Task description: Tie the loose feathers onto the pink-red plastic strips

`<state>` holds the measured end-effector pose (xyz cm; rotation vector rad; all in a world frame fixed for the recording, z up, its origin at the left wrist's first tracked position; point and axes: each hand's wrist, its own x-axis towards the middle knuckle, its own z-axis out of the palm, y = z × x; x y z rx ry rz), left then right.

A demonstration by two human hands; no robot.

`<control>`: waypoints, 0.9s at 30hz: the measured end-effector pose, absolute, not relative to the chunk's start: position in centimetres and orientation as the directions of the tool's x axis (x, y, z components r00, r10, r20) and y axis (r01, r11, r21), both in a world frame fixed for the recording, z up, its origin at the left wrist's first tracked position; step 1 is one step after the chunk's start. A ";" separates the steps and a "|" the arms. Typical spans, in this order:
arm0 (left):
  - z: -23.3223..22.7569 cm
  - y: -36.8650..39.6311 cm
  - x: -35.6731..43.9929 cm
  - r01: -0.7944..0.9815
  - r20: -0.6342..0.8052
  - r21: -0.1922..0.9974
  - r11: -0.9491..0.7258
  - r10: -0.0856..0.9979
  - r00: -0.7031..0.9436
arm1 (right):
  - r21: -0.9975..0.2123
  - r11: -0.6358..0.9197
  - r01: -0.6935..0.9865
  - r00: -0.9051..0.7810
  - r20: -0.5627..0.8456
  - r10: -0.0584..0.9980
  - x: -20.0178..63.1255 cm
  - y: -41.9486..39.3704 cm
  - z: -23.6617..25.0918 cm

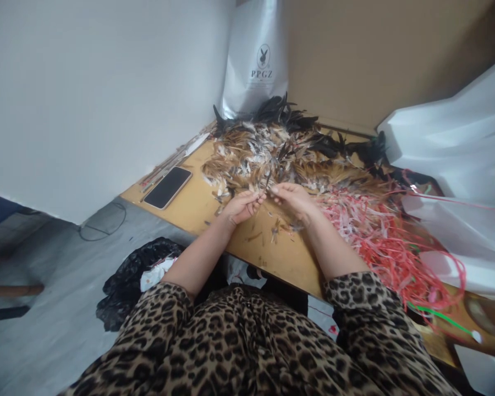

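Note:
My left hand (245,207) is closed in a pinch over the near side of the table. A thin dark feather (268,181) stands up from its fingertips. Just beside it, my right hand (292,197) has its thumb and fingers pressed together, and whatever lies between them is too small to make out. Right behind both hands spreads a heap of brown, white and black feathers (247,148). A tangle of pink and red strips (375,242) lies to the right of my right forearm.
A phone (168,187) lies on the yellow table (198,212) at the left. White bags stand at the back (256,66) and right (457,137). On the floor to the left is a black plastic bag (127,275). Walls border the table behind and left.

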<state>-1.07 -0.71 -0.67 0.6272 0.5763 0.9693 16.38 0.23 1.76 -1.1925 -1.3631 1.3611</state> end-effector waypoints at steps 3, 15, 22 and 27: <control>-0.6 -0.8 -1.0 -0.564 -0.151 0.710 0.422 0.873 0.463 | -0.988 -0.134 -0.073 -0.317 -0.105 0.943 15.5 -0.6 2.0; -1.2 -0.4 -0.8 -0.558 -0.136 0.728 0.398 0.882 0.452 | -0.976 -0.092 -0.198 -0.226 -0.046 0.973 15.0 -0.8 1.9; -1.2 -0.6 -0.4 -0.413 -0.153 0.845 0.338 0.895 0.420 | -0.998 -0.012 -0.054 -0.143 -0.005 0.990 15.1 -0.5 1.4; -1.3 -0.6 -0.3 -0.374 -0.138 0.876 0.306 0.900 0.413 | -0.996 0.063 0.062 -0.096 0.056 0.994 14.9 -0.5 1.1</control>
